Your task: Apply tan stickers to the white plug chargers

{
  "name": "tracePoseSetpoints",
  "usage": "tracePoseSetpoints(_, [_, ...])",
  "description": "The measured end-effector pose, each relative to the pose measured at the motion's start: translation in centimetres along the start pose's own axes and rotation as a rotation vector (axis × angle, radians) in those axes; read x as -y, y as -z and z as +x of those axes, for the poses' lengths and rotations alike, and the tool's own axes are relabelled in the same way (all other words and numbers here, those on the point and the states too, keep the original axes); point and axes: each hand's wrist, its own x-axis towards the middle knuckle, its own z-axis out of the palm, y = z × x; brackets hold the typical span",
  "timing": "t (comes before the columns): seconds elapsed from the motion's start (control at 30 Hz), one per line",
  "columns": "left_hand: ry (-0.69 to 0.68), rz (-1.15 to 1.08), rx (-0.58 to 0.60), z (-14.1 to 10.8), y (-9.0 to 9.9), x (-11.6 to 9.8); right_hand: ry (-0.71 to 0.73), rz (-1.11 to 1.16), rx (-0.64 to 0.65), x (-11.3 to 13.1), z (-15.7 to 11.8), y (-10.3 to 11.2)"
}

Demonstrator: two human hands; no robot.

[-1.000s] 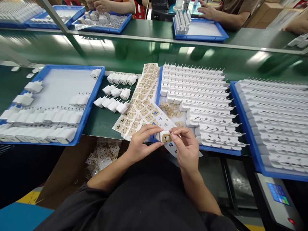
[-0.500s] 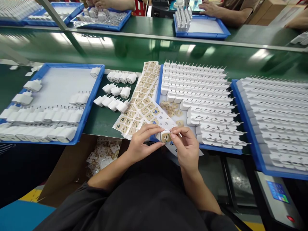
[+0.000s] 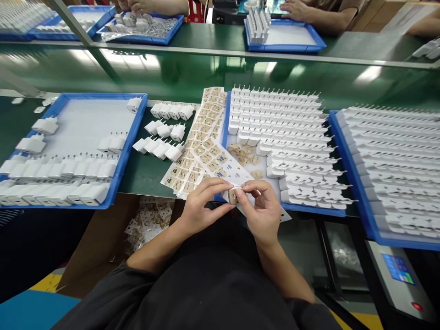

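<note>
In front of my body my left hand (image 3: 202,201) pinches a white plug charger (image 3: 226,196) between thumb and fingers. A tan die-cut sticker (image 3: 233,197) covers the charger's face. My right hand (image 3: 263,206) is closed at the charger's other side, its thumb over the sticker and its index finger at the upper edge; the fingers partly hide both. Under the hands lies a partly peeled sticker sheet (image 3: 237,172). More sticker sheets (image 3: 202,133) overlap behind it. Loose tan pieces (image 3: 242,153) lie in the blue tray (image 3: 227,117) among rows of white chargers (image 3: 278,123).
Another blue tray (image 3: 144,107) with chargers stands at left, beside several loose chargers (image 3: 165,128) on the green table (image 3: 132,176). A full tray (image 3: 343,160) is at right. Below are a cardboard box (image 3: 92,243) and a device with a screen (image 3: 398,268). Co-workers' hands (image 3: 295,9) show across.
My right thumb has moved left across the sticker's face and now covers more of it. The charger has turned slightly; my left hand keeps its hold.
</note>
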Motion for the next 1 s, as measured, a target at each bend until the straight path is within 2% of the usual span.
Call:
tracePoseSetpoints(0.27, [0.005,0.01,-0.016,-0.1,0.0,0.0,0.029,-0.016,-0.006,0.0,-0.1,-0.2])
tracePoseSetpoints(0.43, [-0.016,0.023,-0.034,-0.2,-0.1,0.1,0.087,-0.1,-0.073,-0.2,-0.2,-0.7])
tracePoseSetpoints(0.53, [0.017,-0.005,-0.041,-0.6,-0.2,0.3,0.03,-0.025,-0.11,-0.3,0.2,-0.6])
tracePoseSetpoints(0.6, [0.06,-0.038,-0.054,-0.8,-0.3,0.5,-0.028,0.086,-0.054,-0.4,0.5,-0.4])
tracePoseSetpoints(0.67, [0.081,-0.061,-0.081,-0.9,-0.5,0.7,-0.068,0.17,0.1,-0.5,0.6,-0.2])
tracePoseSetpoints(0.73, [0.058,-0.047,-0.1,-0.9,-0.7,0.8,-0.098,0.201,0.238,-0.5,0.4,-0.3])
tracePoseSetpoints(0.77, [0.032,-0.026,-0.107,-0.8,-0.9,0.7,-0.109,0.207,0.261,-0.5,0.3,-0.5])
tracePoseSetpoints(0.9, [-0.073,0.063,-0.132,-0.5,-1.3,0.4,-0.108,0.253,0.159,-0.2,-0.1,-1.5])
tracePoseSetpoints(1.0, [-0.094,0.072,-0.147,-0.5,-1.5,0.3,-0.148,0.312,0.127,-0.1,-0.1,-1.8])
